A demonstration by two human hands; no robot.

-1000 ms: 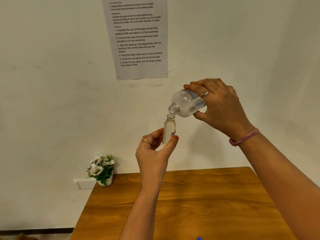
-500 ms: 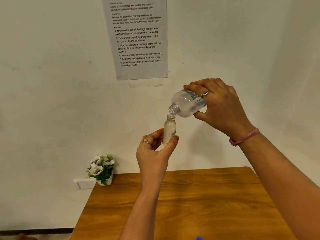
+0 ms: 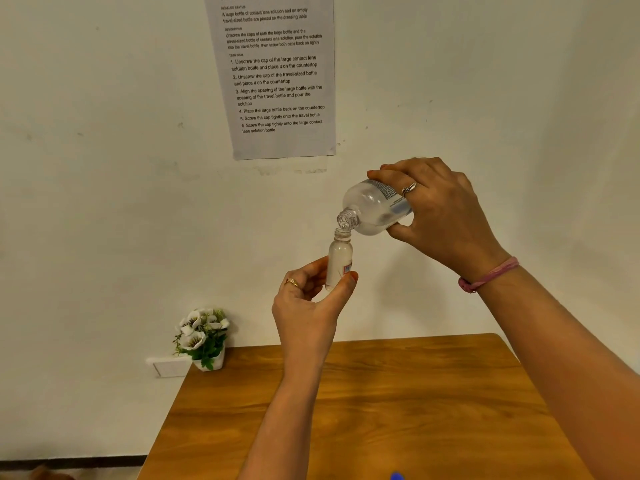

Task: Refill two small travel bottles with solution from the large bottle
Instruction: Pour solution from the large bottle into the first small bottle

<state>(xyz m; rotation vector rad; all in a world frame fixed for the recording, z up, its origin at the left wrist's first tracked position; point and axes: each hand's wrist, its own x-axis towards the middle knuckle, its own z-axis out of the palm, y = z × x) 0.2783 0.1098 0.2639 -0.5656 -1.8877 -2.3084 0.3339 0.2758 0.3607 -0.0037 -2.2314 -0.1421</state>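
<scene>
Hands [image 3: 311,299] hold bottles above a wooden table [image 3: 398,403] by a white wall [image 3: 104,168].

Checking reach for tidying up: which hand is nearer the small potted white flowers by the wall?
Left. The left hand is up and right of the potted white flowers; the right hand is higher and farther right.
</scene>
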